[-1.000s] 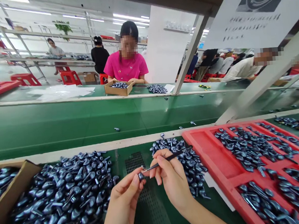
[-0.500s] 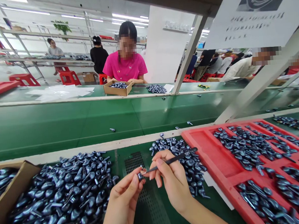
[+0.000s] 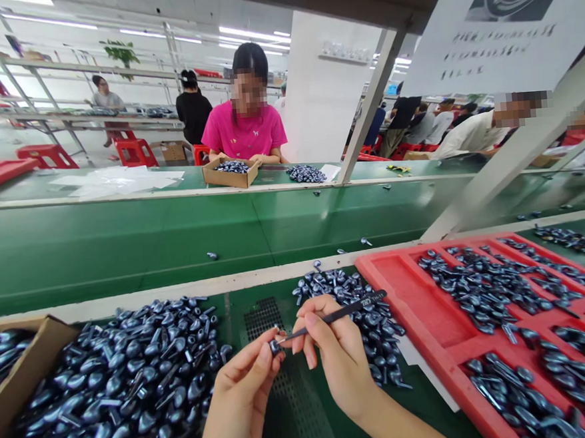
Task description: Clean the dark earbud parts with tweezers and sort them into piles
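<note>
My left hand (image 3: 251, 375) pinches one small dark earbud piece (image 3: 275, 346) between thumb and fingertips. In my right hand (image 3: 332, 350) is a thin black tool (image 3: 344, 311), held like a pen, its fine tip touching or very near the piece; the exact contact is too small to tell. A large heap of shiny dark blue earbud pieces (image 3: 127, 370) lies left of my left hand. Behind and beside my right hand is a smaller heap (image 3: 381, 336) of similar pieces.
A cardboard box (image 3: 30, 377) stands at the left. On the right lies a red compartment tray (image 3: 402, 285) holding many pieces. Beyond a pale ledge, a green belt (image 3: 98, 239) carries a few loose pieces. Across it sits a person in pink (image 3: 246, 132). A slanted post (image 3: 508, 147) rises at the right.
The loose pieces on the green belt have shifted slightly left. My hands hold nearly the same pose, and the black tool has turned slightly about its length.
</note>
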Demonstrator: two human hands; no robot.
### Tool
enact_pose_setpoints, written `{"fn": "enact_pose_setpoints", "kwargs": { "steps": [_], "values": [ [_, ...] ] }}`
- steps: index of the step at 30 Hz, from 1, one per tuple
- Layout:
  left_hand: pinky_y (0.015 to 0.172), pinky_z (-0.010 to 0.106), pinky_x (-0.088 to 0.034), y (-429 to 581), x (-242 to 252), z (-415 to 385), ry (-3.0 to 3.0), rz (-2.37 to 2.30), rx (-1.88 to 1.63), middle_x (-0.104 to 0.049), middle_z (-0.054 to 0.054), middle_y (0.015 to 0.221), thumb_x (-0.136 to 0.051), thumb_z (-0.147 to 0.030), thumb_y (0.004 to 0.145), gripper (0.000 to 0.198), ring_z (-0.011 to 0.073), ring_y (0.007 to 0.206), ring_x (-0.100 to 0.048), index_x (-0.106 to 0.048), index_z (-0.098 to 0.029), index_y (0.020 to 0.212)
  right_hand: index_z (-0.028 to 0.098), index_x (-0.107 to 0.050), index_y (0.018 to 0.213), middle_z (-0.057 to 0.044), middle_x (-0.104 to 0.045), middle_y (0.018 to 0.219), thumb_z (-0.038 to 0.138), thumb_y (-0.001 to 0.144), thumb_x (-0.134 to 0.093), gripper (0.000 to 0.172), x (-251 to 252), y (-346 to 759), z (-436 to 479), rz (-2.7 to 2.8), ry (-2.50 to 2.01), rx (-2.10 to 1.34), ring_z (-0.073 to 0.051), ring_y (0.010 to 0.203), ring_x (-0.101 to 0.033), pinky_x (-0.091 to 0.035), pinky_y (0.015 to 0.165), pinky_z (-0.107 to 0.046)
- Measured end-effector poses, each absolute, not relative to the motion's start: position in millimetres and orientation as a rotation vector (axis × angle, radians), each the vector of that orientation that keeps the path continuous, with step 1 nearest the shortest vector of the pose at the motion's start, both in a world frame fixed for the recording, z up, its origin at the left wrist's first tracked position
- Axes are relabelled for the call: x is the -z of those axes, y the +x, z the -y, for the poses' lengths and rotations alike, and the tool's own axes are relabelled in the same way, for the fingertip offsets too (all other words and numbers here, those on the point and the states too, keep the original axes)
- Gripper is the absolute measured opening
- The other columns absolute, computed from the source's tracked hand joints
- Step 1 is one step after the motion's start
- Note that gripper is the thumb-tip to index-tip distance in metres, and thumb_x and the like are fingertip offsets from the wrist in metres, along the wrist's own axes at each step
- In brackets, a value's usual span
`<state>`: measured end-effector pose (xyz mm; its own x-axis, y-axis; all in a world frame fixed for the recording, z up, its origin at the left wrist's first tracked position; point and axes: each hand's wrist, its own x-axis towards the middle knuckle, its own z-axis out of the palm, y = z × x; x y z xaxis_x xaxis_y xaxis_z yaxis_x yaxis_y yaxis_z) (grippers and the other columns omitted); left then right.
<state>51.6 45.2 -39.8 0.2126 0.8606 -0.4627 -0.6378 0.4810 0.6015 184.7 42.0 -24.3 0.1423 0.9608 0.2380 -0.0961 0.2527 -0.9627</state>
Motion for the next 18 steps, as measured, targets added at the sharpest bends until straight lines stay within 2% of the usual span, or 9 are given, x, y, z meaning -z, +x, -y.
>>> {"fn": "enact_pose_setpoints", "kwargs": {
  "steps": [3, 7, 11, 14, 16, 18],
  "values": [
    [0.072, 0.012, -0.056, 51.4, 40.8, -45.4, 0.315, -0.857, -1.062, -0.078, 0.008, 0.091, -0.087, -0.020, 0.056, 0.034, 0.0116, 0.075, -0.070, -0.077, -0.014, 0.088, 0.022, -0.051, 0.087, 0.009, -0.047, 0.051, 0.029, 0.097, -0.040, 0.016, 26.0, 184.6, -41.9, 1.207, -1.024, -0.926, -0.006, 0.041, -0.044, -0.045, 0.049, -0.019],
    [0.071, 0.012, -0.056, 51.5, 42.2, -44.9, 0.336, -0.859, -1.068, -0.078, 0.008, 0.090, -0.087, -0.021, 0.056, 0.033, 0.0117, 0.075, -0.071, -0.078, -0.015, 0.087, 0.023, -0.049, 0.093, 0.006, -0.053, 0.061, 0.021, 0.098, -0.034, 0.016, 27.3, 187.8, -38.2, 1.372, -1.051, -0.774, -0.006, 0.042, -0.045, -0.046, 0.049, -0.021],
    [0.071, 0.013, -0.056, 50.8, 42.9, -45.4, 0.333, -0.850, -1.066, -0.078, 0.009, 0.088, -0.087, -0.022, 0.055, 0.033, 0.0122, 0.074, -0.071, -0.078, -0.014, 0.086, 0.022, -0.055, 0.091, -0.002, -0.061, 0.075, 0.012, 0.087, -0.046, 0.014, 20.5, 192.0, -33.2, 1.704, -0.965, -0.522, -0.015, 0.062, -0.058, -0.050, 0.060, -0.029],
    [0.069, 0.014, -0.056, 49.6, 42.9, -47.4, 0.297, -0.852, -1.081, -0.078, 0.008, 0.087, -0.086, -0.022, 0.057, 0.031, 0.0125, 0.074, -0.070, -0.078, -0.015, 0.085, 0.021, -0.058, 0.088, -0.007, -0.065, 0.081, 0.008, 0.079, -0.054, 0.016, 15.4, 191.5, -32.8, 1.881, -0.873, -0.394, -0.022, 0.076, -0.063, -0.052, 0.069, -0.036],
    [0.069, 0.015, -0.056, 48.8, 42.1, -48.7, 0.284, -0.857, -1.111, -0.078, 0.008, 0.087, -0.085, -0.020, 0.059, 0.028, 0.0121, 0.074, -0.070, -0.078, -0.015, 0.085, 0.021, -0.057, 0.093, -0.008, -0.065, 0.087, 0.008, 0.080, -0.054, 0.019, 15.8, 190.6, -33.2, 1.892, -0.869, -0.384, -0.024, 0.083, -0.064, -0.052, 0.072, -0.037],
    [0.071, 0.015, -0.056, 48.5, 40.7, -49.2, 0.285, -0.863, -1.146, -0.078, 0.007, 0.088, -0.084, -0.017, 0.060, 0.025, 0.0115, 0.074, -0.070, -0.077, -0.015, 0.085, 0.023, -0.054, 0.099, -0.006, -0.064, 0.088, 0.010, 0.084, -0.051, 0.020, 19.8, 190.3, -33.2, 1.835, -0.904, -0.431, -0.022, 0.083, -0.064, -0.052, 0.071, -0.034]
  ]
}}
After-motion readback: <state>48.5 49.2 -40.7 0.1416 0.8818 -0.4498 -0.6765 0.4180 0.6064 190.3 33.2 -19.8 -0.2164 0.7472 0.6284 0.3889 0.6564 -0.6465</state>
